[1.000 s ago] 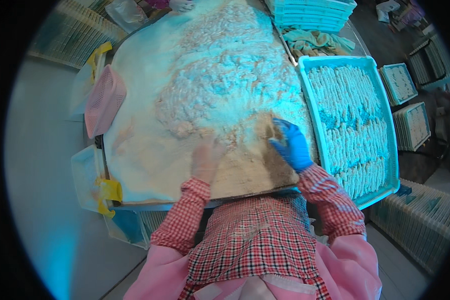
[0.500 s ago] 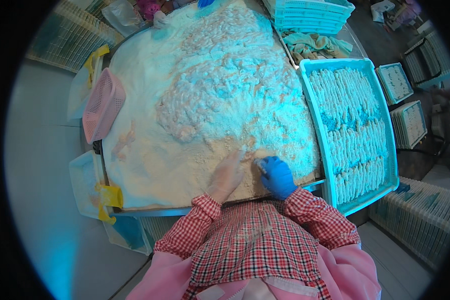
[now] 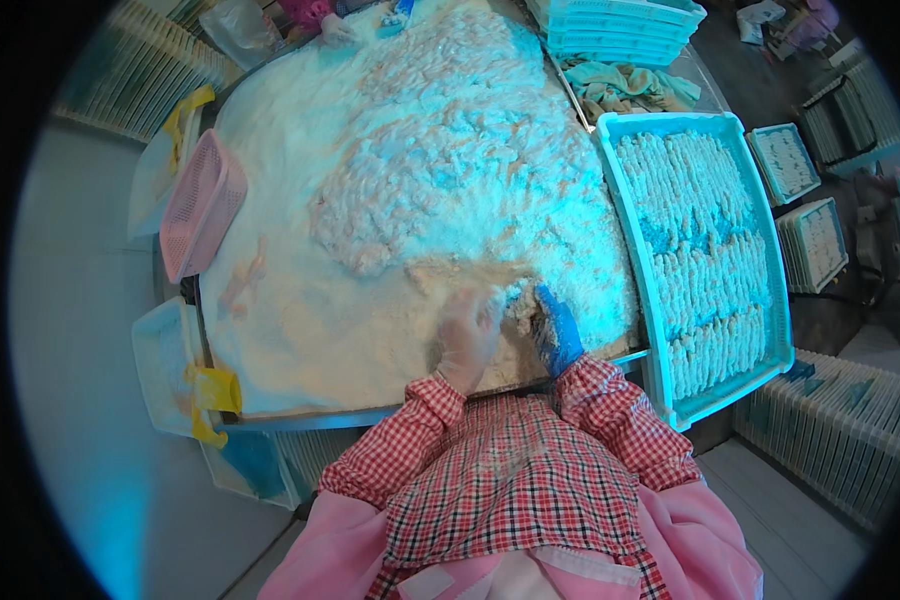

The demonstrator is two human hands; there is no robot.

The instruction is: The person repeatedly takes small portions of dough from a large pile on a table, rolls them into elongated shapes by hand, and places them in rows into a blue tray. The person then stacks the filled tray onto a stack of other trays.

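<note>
At the near edge of a flour-covered table, my right hand point(image 3: 558, 338) in a blue glove closes on several flour-coated strips point(image 3: 523, 308), which look like raw meat. Their ends show between my two hands. My left hand point(image 3: 468, 338), in a thin clear glove, is just left of these strips with its fingers toward them; motion blurs the fingers, so their grip is unclear. Loose flour point(image 3: 340, 335) lies around both hands. Beyond them spreads a large heap of wet, pale pink strips point(image 3: 440, 170) dusted with flour.
A light blue tray point(image 3: 698, 412) with rows of coated strips stands at the table's right. A pink perforated basket point(image 3: 198, 215) rests on the left edge. Stacked blue trays point(image 3: 615, 35) and a crumpled cloth point(image 3: 625, 90) lie at the far right. Another person's gloved hand point(image 3: 338, 30) is at the far side.
My right hand has turned upright, so the strips in it now show. My left hand has moved slightly right, toward them. The other person's hands across the table have shifted.
</note>
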